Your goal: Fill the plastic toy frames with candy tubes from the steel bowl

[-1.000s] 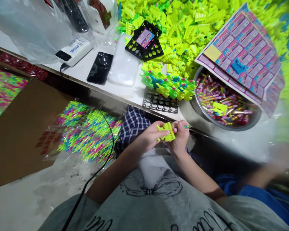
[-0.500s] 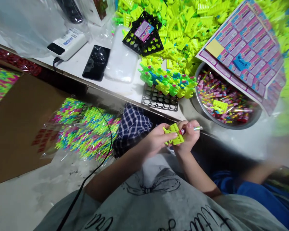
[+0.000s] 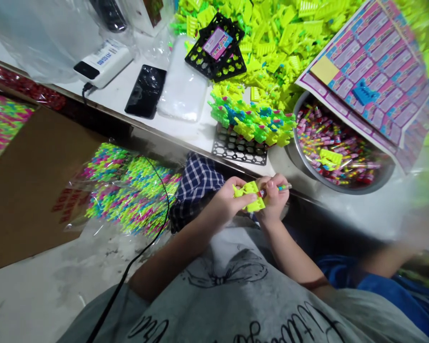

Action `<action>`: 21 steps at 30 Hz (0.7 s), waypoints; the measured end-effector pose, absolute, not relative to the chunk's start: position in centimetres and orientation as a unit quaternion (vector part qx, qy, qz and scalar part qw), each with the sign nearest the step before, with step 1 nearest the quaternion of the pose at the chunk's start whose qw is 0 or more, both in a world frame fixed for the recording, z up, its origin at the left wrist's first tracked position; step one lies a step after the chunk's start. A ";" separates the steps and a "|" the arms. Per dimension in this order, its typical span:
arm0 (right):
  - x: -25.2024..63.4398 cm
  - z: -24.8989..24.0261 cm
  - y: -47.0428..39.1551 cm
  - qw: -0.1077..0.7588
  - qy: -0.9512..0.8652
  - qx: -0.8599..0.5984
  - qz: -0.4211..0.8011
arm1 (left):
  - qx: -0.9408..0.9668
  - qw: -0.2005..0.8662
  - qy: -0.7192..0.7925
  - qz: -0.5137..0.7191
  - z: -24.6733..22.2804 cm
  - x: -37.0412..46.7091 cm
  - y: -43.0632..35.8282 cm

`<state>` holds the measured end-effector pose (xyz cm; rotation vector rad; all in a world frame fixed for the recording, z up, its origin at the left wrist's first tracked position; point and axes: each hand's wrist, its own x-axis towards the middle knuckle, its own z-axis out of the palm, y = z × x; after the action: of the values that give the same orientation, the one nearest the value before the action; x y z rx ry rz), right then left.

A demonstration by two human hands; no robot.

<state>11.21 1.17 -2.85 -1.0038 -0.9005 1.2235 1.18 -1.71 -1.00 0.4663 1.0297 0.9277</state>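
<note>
Below the table's front edge, my left hand (image 3: 229,200) grips a flat yellow plastic piece (image 3: 252,196) between thumb and fingers. My right hand (image 3: 274,197) is closed on a small tube (image 3: 283,187) with a silvery outer end, whose inner end touches the yellow piece. Behind my hands, a black grid rack (image 3: 236,150) holds rows of green, yellow and blue plastic pieces (image 3: 252,116). To the right, a metal bowl (image 3: 370,186) contains many small colourful tubes (image 3: 316,128) and a yellow piece (image 3: 331,159).
Printed sheets (image 3: 370,71) overlap the bowl. Yellow pieces (image 3: 271,38) are heaped at the back. Two black racks (image 3: 217,47), a phone (image 3: 145,91) and a power bank (image 3: 103,64) lie leftward. A cardboard box (image 3: 32,190) stands left; another person's blurred arm (image 3: 386,259) is at right.
Both hands have shifted slightly left in the picture with the yellow piece and tube, while the table items appear slightly further right. Both grips remain closed.
</note>
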 end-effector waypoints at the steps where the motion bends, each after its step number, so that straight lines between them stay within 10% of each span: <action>1: 11.0 -3.0 1.1 0.604 -0.375 -0.462 0.531 | 0.203 0.748 0.469 0.423 -1.2 1.1 -1.6; 10: 10.3 -4.3 1.4 0.554 -0.283 -0.559 0.547 | 0.564 0.461 0.531 0.433 -1.6 -1.7 -1.9; 21: 9.9 -4.7 1.6 0.527 -0.286 -0.603 0.527 | 0.570 0.396 0.596 0.405 -3.4 -0.5 -2.2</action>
<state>9.92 1.56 -4.71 -1.4421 -0.6826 1.2591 -0.54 -2.19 -3.38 1.4436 1.5100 1.0269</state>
